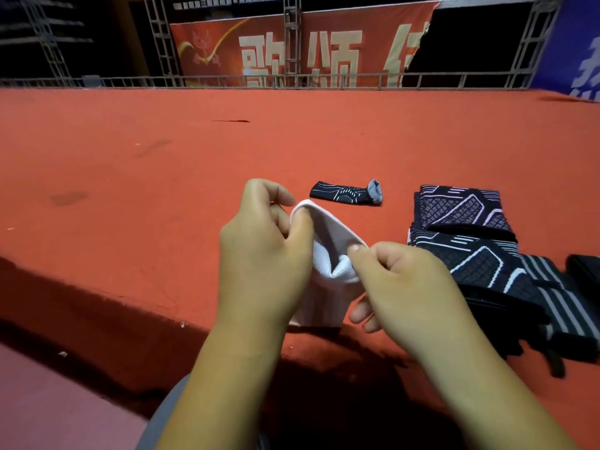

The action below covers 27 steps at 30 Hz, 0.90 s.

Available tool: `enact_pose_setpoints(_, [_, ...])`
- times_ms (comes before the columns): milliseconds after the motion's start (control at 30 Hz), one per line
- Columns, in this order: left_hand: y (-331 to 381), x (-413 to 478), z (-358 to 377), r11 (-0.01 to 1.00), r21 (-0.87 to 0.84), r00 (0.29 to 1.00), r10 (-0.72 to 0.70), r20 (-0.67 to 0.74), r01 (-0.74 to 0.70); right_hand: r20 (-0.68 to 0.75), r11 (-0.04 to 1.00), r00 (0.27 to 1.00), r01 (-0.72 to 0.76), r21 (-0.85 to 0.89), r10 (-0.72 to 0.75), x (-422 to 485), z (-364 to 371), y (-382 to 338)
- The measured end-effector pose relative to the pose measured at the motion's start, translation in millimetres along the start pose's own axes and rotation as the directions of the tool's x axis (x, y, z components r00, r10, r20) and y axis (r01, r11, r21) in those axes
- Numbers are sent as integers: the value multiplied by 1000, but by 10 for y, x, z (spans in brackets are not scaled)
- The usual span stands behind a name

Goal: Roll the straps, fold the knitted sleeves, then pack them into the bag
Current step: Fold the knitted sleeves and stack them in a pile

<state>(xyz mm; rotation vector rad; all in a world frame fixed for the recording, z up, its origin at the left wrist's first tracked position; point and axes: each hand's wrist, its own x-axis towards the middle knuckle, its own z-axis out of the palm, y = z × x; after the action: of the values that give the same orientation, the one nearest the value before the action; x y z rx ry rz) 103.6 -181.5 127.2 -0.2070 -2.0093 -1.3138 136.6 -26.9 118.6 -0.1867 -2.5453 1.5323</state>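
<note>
A white bag (328,251) hangs in the air between my hands, its mouth pulled open. My left hand (263,254) pinches the bag's rim at the upper left. My right hand (399,284) pinches the rim at the lower right. To the right, on the red carpet, lie two folded black knitted sleeves (464,235) with a pale line pattern, stacked one partly over the other. Beside them at the far right lies a black strap with grey stripes (552,303). A small black patterned sleeve (347,193), one end turned back, lies beyond the bag.
Everything rests on a raised platform covered in red carpet (162,190), whose front edge (130,306) drops to a lower floor at the left. A dark object (584,274) sits at the right border. Metal truss (292,43) and a red banner (324,50) stand behind.
</note>
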Motion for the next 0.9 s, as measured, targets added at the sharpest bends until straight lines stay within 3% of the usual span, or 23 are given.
enact_pose_setpoints(67, [11, 18, -11, 999, -38, 999, -27, 30, 28, 103, 987, 992, -85, 134, 72, -24, -39, -53])
enact_pose_setpoints(133, [25, 21, -34, 996, -67, 996, -46, 77, 51, 110, 983, 991, -96, 157, 80, -47, -58, -73])
enact_pose_setpoints(200, [24, 23, -76, 998, -52, 997, -25, 68, 28, 11, 999, 1000, -19, 36, 19, -62, -71, -74])
enact_pose_setpoints(300, [22, 36, -133, 991, 121, 997, 61, -36, -56, -163, 941, 965, 151, -302, -206, -67, -100, -56])
enact_pose_setpoints(367, [29, 37, -114, 982, 158, 994, 106, -17, -102, -223, 926, 931, 215, -311, -290, -83, -109, -61])
enact_pose_setpoints(433, [22, 39, -109, 998, 43, 999, 47, 20, -48, -269, 946, 918, 232, -227, -290, -88, -119, -84])
enact_pose_setpoints(500, [0, 77, -109, 991, -119, 996, -48, 77, 57, -230, 983, 964, 161, 87, -137, -68, -154, -115])
enact_pose_setpoints(567, [-54, 145, -111, 945, -276, 967, -116, 225, 178, -67, 883, 998, 19, 469, 15, -45, -192, -150])
enact_pose_setpoints(633, [-152, 212, -108, 874, -367, 914, -179, 364, 318, 16, 753, 997, -63, 656, 69, -13, -221, -161])
enact_pose_setpoints(700, [-253, 222, -124, 902, -289, 883, -175, 436, 322, 46, 693, 995, -92, 715, 84, 4, -246, -158])
enact_pose_setpoints(767, [-338, 162, -161, 955, -235, 861, -40, 506, 182, 64, 692, 995, -104, 714, 83, 20, -249, -147])
enact_pose_setpoints(900, [-374, 93, -117, 854, -411, 835, -49, 548, 320, 42, 770, 998, -60, 636, 43, 36, -244, -123])
